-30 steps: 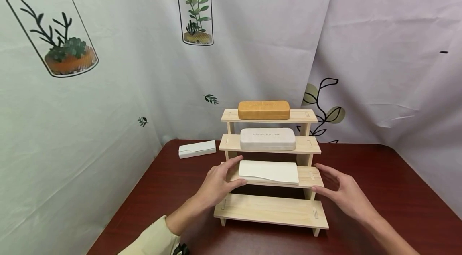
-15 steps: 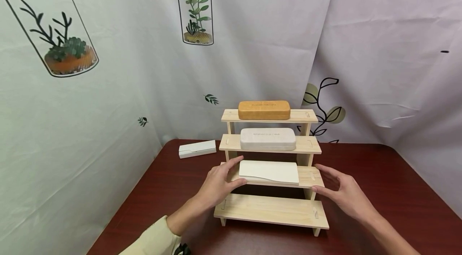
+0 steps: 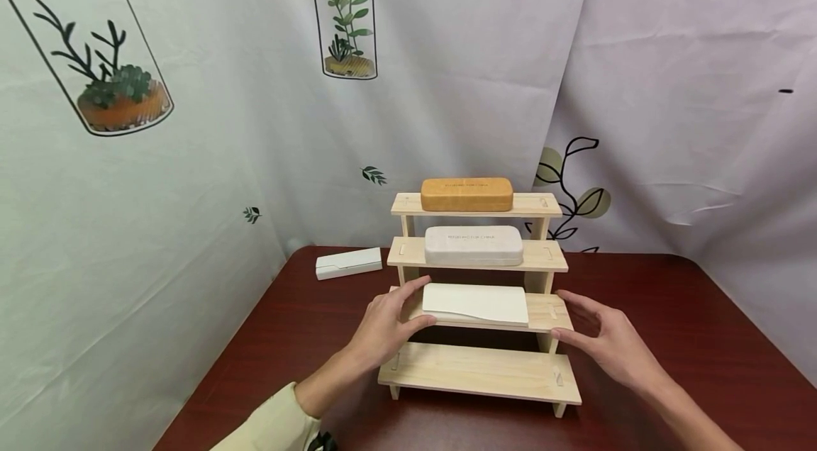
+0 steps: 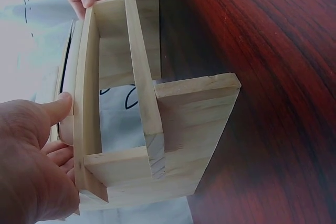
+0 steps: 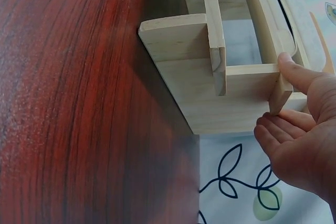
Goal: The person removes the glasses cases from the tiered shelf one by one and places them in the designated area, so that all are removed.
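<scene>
A four-tier wooden display stand point(image 3: 479, 371) stands on the table. On its second tier from the bottom lies a white flap-lid glasses case point(image 3: 475, 302). My left hand point(image 3: 378, 327) holds this case at its left end, thumb at the front edge and index finger at the back; the left wrist view shows that thumb point(image 4: 62, 107) against the case. At the same tier's right end, my right hand point(image 3: 609, 343) grips the shelf board, thumb on the front corner. Its other fingers point(image 5: 278, 129) curl around the board's end in the right wrist view.
Above sit a pale grey glasses case point(image 3: 474, 247) on the third tier and a tan one point(image 3: 467, 196) on the top tier. A slim white case point(image 3: 348, 264) lies on the dark red table point(image 3: 651, 295) at the back left. Printed curtains point(image 3: 447, 103) hang behind and beside the table.
</scene>
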`<state>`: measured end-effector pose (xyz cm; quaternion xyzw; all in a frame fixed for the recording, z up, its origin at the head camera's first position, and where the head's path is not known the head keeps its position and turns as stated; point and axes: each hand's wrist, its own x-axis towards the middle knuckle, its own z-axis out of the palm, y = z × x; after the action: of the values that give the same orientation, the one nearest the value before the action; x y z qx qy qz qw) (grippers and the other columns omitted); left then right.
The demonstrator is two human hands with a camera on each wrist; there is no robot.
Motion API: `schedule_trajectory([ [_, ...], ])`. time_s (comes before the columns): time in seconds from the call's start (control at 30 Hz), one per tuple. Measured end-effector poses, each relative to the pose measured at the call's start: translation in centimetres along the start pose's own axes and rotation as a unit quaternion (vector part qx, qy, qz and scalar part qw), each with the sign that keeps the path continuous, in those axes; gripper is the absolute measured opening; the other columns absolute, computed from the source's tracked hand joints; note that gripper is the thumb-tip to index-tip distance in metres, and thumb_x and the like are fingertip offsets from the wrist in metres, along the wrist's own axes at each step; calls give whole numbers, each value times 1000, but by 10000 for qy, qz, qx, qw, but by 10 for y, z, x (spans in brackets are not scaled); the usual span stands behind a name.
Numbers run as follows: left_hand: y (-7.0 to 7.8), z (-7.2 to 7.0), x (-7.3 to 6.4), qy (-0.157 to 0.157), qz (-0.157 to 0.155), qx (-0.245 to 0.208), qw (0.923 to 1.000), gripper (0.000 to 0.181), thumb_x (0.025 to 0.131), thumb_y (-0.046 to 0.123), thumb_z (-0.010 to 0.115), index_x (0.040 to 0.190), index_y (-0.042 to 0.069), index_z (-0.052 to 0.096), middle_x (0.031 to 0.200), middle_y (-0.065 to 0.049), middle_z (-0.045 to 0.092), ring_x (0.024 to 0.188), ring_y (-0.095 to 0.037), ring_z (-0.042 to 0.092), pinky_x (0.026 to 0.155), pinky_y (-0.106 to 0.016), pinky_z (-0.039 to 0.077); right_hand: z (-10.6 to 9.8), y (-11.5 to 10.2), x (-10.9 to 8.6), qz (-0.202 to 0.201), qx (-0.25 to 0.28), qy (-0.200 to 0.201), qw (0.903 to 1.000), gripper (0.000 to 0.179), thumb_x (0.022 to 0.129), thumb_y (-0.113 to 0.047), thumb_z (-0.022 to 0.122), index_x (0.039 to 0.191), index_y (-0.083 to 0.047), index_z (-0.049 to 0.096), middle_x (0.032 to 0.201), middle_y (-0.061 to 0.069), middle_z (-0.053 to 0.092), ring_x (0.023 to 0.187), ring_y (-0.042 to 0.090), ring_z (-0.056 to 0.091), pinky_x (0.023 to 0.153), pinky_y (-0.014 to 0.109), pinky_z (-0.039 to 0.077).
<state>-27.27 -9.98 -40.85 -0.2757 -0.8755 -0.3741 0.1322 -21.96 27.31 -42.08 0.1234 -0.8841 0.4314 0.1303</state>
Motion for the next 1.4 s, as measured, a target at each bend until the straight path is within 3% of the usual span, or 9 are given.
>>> schedule_trajectory([
  [0.43, -2, -1, 1, 115, 113, -109, 9998, 64, 93, 27, 86, 151, 18, 61, 142, -6, 68, 120, -17, 67, 103, -50, 53, -1, -1, 0, 68, 311, -75, 9995, 74, 93, -23, 85, 150, 10, 51, 146, 29, 59, 131, 45, 59, 90, 14, 54],
  [0.83, -1, -3, 1, 144, 437, -320, 9984, 66, 94, 28, 84, 153, 14, 59, 147, -8, 64, 134, -21, 62, 108, -47, 53, 0, -1, 0, 154, 445, -104, 9988, 75, 93, -22, 85, 151, 10, 50, 145, 30, 59, 131, 46, 60, 91, 19, 57],
  [1.13, -1, -4, 1, 76, 454, -571, 9973, 64, 94, 22, 83, 153, 13, 59, 150, -7, 61, 133, -27, 62, 108, -40, 53, 1, -1, -2, 201, 417, -123, 9989, 75, 93, -22, 86, 151, 10, 50, 145, 31, 59, 131, 47, 60, 94, 31, 60],
  [1.4, 1, -6, 1, 282, 764, -669, 9944, 64, 93, 19, 85, 151, 8, 60, 147, -8, 64, 130, -26, 64, 104, -41, 55, 0, -2, -2, 218, 461, -115, 9986, 75, 93, -22, 85, 151, 10, 50, 144, 31, 60, 131, 47, 60, 94, 33, 61],
])
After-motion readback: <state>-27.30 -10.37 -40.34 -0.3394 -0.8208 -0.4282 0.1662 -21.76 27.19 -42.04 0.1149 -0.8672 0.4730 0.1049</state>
